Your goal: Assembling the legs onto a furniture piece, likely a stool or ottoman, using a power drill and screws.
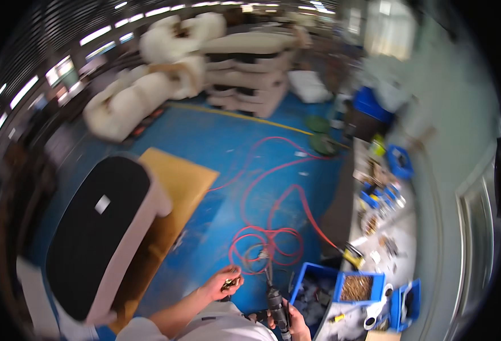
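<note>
Fingers of the right hand [298, 325] are gripping round a black driver-like tool [276, 304], low at centre; the left hand [219, 286] is curling inward around shiny metal pieces [231, 283], risking spills if slackening. Beyond, red hose [309, 211] is looping across blue floor [205, 227], inviting snags.

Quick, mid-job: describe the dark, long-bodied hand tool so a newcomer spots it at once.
On the blue floor lies a looped red hose. Below it, at the picture's lower edge, the right hand holds the dark, long-bodied hand tool. Unlike the curling hose, it is straight, its slim shaft pointing up the picture.
</note>
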Motion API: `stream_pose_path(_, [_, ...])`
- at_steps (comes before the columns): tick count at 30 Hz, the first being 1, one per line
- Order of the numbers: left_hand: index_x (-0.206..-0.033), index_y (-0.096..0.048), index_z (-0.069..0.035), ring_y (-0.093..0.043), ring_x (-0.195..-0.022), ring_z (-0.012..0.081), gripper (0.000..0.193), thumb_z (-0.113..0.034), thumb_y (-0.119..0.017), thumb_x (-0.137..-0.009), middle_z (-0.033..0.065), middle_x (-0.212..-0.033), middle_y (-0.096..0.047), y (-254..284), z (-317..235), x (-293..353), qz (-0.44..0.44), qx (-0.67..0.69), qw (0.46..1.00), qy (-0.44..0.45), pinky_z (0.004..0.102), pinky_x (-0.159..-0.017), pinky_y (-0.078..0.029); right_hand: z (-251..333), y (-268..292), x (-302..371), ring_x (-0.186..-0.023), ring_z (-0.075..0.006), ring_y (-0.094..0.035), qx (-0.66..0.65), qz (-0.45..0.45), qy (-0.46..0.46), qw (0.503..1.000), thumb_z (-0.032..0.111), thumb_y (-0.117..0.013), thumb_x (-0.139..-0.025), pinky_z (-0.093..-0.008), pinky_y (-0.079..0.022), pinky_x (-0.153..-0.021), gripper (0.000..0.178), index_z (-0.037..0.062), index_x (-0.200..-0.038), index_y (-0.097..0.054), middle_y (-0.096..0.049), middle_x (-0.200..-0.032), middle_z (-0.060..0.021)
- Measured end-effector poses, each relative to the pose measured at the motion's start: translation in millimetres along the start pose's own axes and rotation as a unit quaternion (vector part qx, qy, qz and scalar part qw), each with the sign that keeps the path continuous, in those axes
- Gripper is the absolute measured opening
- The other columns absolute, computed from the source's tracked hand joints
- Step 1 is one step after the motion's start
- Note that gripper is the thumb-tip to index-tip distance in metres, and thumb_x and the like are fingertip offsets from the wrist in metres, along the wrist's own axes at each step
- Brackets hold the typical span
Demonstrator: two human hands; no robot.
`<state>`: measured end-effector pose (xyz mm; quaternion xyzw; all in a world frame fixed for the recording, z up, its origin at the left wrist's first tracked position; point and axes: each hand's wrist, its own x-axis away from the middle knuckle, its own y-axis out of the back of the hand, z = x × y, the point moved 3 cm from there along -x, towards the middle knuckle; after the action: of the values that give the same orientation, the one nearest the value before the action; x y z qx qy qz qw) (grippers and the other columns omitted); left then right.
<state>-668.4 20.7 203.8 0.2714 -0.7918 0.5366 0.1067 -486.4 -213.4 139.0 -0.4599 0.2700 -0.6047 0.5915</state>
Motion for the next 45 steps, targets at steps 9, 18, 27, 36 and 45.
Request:
stream_pose_path(9, [-0.109,-0.062,-0.008,-0.052,-0.056,0.0104,0.021,-0.026,-0.065,-0.1,0.0072,-0.088,-0.064,143.0,-64.6,192.8,-0.149,0.11,0.956,-0.229,0.0222,-0.039,-0.034,-111.0,-125.0,-159.1,-0.073,-0.0311,-0.064,0.032,0.061,-0.176,0.982,0.059,-0.061,-0.093,-0.0407,-0.053,-0.061,0.068,0.0095,-0.138,-0.047,-0.063,-0.105,-0.0213])
stream_pose_path(18, [-0.102,-0.062,-0.004,-0.05,-0.051,0.009,0.017,-0.021,-0.062,-0.099,0.0061,-0.08,-0.063,249.5,-176.9,345.8,-0.234,0.078,0.911,-0.33,0.0233,-0.038,-0.032,-221.4,-252.9,-293.7,-0.086,-0.0374,-0.07,0.083,0.131,-0.263,0.952,0.058,-0.067,-0.089,-0.0476,-0.062,-0.061,0.081,0.0107,-0.148,-0.037,-0.062,-0.108,-0.0207])
stream_pose_path(27, [-0.098,-0.063,-0.004,-0.049,-0.048,0.008,0.02,-0.024,-0.063,-0.099,0.0047,-0.073,-0.061,320.3,-254.4,342.1,-0.286,0.071,0.894,-0.336,0.0225,-0.036,-0.029,-239.9,-337.3,-402.9,-0.053,-0.0208,-0.058,0.202,0.143,-0.366,0.897,0.038,-0.07,-0.087,-0.0307,-0.046,-0.046,0.093,0.0149,-0.162,-0.02,-0.061,-0.092,-0.019])
stream_pose_path(36, [-0.092,-0.066,-0.006,-0.047,-0.043,0.0061,0.021,-0.025,-0.062,-0.1,0.0026,-0.067,-0.06,391.1,-358.5,263.2,-0.406,-0.113,0.883,-0.208,0.0221,-0.035,-0.028,-205.4,-319.1,-556.8,-0.078,-0.0285,-0.066,0.639,0.305,-0.02,0.706,0.032,-0.07,-0.091,-0.0409,-0.053,-0.074,0.08,0.012,-0.158,-0.031,-0.066,-0.104,-0.0193])
stream_pose_path(45, [-0.106,-0.065,-0.006,-0.052,-0.057,0.0088,0.027,-0.032,-0.055,-0.103,0.0068,-0.083,-0.063,457.5,-445.9,178.3,-0.241,0.256,0.899,-0.261,0.0201,-0.038,-0.034,-136.6,-292.2,-697.6,-0.057,-0.0103,-0.053,0.473,0.075,-0.233,0.847,0.015,-0.067,-0.092,-0.0264,-0.042,-0.049,0.077,0.0195,-0.16,-0.032,-0.06,-0.086,-0.0039])
